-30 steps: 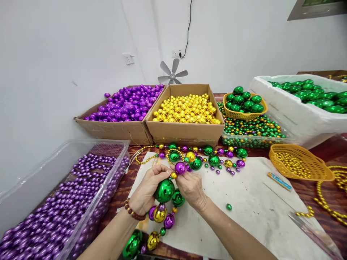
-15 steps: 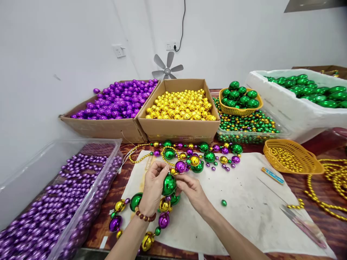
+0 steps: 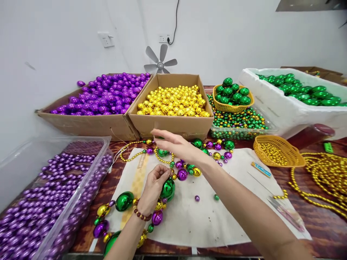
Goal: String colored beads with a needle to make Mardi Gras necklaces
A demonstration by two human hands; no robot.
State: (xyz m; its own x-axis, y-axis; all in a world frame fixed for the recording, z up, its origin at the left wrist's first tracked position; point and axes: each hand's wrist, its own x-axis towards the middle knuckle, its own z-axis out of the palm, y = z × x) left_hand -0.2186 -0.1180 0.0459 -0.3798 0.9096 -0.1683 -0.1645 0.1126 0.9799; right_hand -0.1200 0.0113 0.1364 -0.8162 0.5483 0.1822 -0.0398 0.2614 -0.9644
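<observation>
My left hand (image 3: 155,182), with a brown bead bracelet at its wrist, pinches the strand just above a large green bead (image 3: 168,189). Strung green, gold and purple beads curve from there round the left forearm, with a large green bead (image 3: 124,201) on the white cloth (image 3: 189,220). Raised above the back part of the strand, my right hand (image 3: 180,144) has its fingers stretched out and nothing visible in them. Below it lie a purple bead (image 3: 182,174) and a gold bead (image 3: 196,172). A small loose purple bead (image 3: 197,198) rests on the cloth.
Behind stand boxes of purple beads (image 3: 92,126) and gold beads (image 3: 170,124), and a white foam box (image 3: 282,108). A clear bin (image 3: 67,202) is at left. To the right are a yellow basket (image 3: 292,159), gold strands (image 3: 325,180), a needle and scissors (image 3: 290,216).
My right hand has left the green bead, moved up and away, and opened. A loose purple bead now shows on the cloth. The camera view has shifted slightly.
</observation>
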